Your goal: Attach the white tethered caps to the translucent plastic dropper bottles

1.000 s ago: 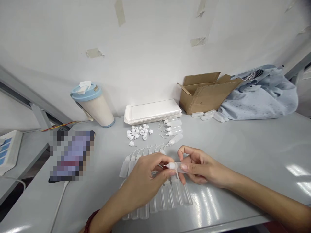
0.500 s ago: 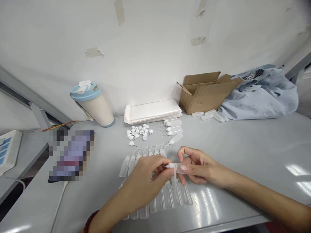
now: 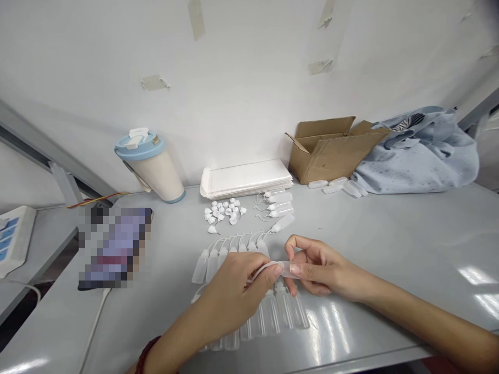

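Note:
My right hand (image 3: pixel 319 267) pinches the body of a small translucent squeeze bottle (image 3: pixel 287 268), held sideways above the table. At the bottle's neck, the thumb and fingers of my left hand (image 3: pixel 242 283) are closed on its cap end; a thin white strap curves back over that thumb. The cap itself is mostly hidden by my fingers. Beneath and in front of my hands lies a row of clear bottles (image 3: pixel 273 314). Beyond my left hand is another row of strapped bottles (image 3: pixel 199 267), partly covered. Loose white needle-tip caps (image 3: pixel 224 209) lie behind these.
A stack of white flat packets (image 3: pixel 245 176) lies against the wall, with several bottles (image 3: pixel 283 209) beside it. Farther right are an open cardboard box (image 3: pixel 331 158) and a blue cloth bag (image 3: pixel 421 161). A tumbler (image 3: pixel 159 176) and a cabled phone (image 3: pixel 120 249) are at left.
The bottle's strap, hanging down before, now arcs left over my left thumb. My left fingers have turned around the cap, and its needle tip has gone out of sight. My right hand stays put.

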A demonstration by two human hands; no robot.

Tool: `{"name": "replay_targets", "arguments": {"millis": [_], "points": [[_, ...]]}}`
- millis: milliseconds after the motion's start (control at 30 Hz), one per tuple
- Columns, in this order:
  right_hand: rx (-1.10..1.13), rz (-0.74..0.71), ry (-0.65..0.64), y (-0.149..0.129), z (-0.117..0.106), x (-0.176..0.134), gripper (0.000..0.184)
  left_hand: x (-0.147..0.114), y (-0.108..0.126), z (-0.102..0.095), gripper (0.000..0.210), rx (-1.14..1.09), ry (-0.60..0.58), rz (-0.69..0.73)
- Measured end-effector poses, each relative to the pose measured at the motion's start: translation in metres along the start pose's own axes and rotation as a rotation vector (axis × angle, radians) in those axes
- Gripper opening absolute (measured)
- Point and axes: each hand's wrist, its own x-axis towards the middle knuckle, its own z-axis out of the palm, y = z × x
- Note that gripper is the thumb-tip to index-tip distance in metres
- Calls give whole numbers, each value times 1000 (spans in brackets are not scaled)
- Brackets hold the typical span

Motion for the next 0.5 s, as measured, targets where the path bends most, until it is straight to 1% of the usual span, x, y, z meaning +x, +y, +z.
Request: {"name": "replay_targets", "arguments": {"millis": [133,300,400,500], "points": [[9,-5,4,0,-1,-1,28,-1,2,0,35,76,-14,56],[34,1,-16,-1,-2,-1,26,-2,2,1,25,164,17,143],[42,0,-27,1,-1,-2,24,-1,1,0,25,136,21,112],[-10,-36,-21,1,1,-2,25,0,0,-1,33,108,26,64]]}}
